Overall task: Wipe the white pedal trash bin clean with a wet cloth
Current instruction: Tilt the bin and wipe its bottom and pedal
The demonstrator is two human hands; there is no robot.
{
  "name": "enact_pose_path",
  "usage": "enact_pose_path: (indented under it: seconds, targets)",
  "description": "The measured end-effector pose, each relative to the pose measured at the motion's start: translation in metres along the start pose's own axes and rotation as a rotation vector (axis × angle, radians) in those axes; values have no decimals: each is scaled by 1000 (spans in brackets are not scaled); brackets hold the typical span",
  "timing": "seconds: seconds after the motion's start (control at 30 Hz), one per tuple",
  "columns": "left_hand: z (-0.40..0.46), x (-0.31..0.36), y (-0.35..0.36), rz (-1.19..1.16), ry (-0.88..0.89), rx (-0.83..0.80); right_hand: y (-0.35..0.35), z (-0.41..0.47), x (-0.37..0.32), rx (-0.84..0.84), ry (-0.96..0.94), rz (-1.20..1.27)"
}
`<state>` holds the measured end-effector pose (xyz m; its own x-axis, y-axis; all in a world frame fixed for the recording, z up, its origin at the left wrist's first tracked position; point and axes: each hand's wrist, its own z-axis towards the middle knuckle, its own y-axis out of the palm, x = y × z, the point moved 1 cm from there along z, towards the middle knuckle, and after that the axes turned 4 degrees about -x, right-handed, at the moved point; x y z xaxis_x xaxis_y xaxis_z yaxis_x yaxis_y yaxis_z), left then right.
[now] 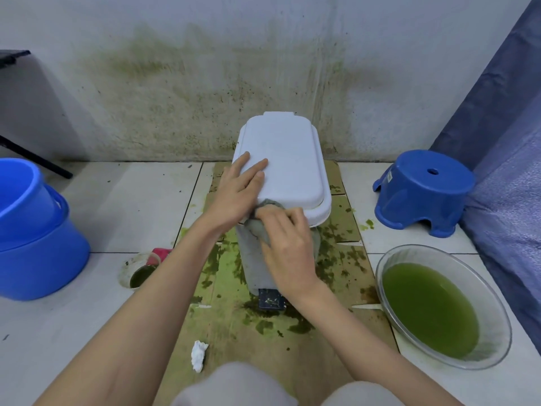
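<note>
- Wiping is under way at the front upper edge of the white pedal trash bin (282,177), which stands upright on stained cardboard (342,276) laid on the tiled floor (131,200), close to the wall behind it
- Right hand (288,247) has its fingers curled round a grey cloth (257,227) and holds it against the bin just under the lid's front lip; the cloth is bunched, and only part of it shows beyond the hand
- Left hand (237,191) lies flat on the near left part of the lid, fingers straight and released, grasping nothing; judged to be steadying the bin
- Lid top reads as clean white, with no green marks visible on it
- Front wall of the bin below the cloth looks pale and largely free of stains, though the arms hide much of it
- Black pedal (271,298) at the bin's foot carries pale flecks and appears not yet wiped
- Bin's sides and back cannot be assessed from this view
- Right of the bin: a glass bowl (389,276) of green liquid and a blue stool (424,191); left of the bin: stacked blue buckets (35,238); a crumpled white tissue (199,355) lies in front of the bin
- Judgement: task roughly midway; the lid rim is in hand, while the pedal, the lower body and the unseen faces remain
</note>
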<state>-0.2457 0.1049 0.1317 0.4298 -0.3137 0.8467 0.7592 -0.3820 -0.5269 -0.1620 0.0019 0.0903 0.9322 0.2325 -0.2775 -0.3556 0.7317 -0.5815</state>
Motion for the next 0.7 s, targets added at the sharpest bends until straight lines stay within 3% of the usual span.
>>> enact_pose_path:
  seconds: [0.13,0.3,0.57,0.7]
  targets:
    - [0,-3,-1,27,10,-24,-1,-17,14,41,-76,-43]
    - [0,-6,-2,18,14,-30,-13,-37,41,124,14,-29]
    - [2,-7,-6,-37,5,-61,7,-21,17,41,-185,-68]
    - [2,-7,-5,-35,9,-50,-9,-45,35,51,-25,-163]
